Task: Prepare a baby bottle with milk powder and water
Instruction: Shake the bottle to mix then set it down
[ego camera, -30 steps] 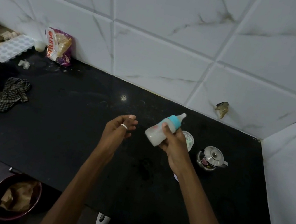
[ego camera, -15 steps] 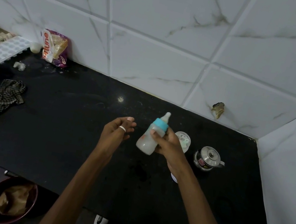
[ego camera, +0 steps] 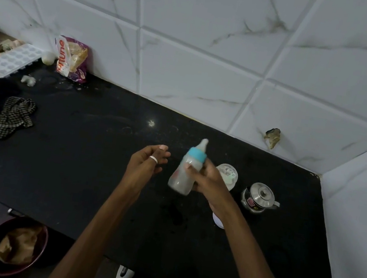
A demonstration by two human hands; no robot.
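Head view is showing two bare hands over one black countertop (ego camera: 78,158). Right hand (ego camera: 207,181) is gripping one baby bottle (ego camera: 185,172), blue-collared, teat tilted up and away, milky liquid inside, held above the counter. Left hand (ego camera: 145,164) is hanging loosely curled, holding nothing, one ring showing. Behind the right hand one clear container (ego camera: 228,173) is standing beside one small steel lidded pot (ego camera: 258,197).

One head-worn wide-angle view looks forward and steeply down at the black tabletop (ego camera: 76,170) near the tiled wall corner (ego camera: 320,177), both forearms reaching in from below.
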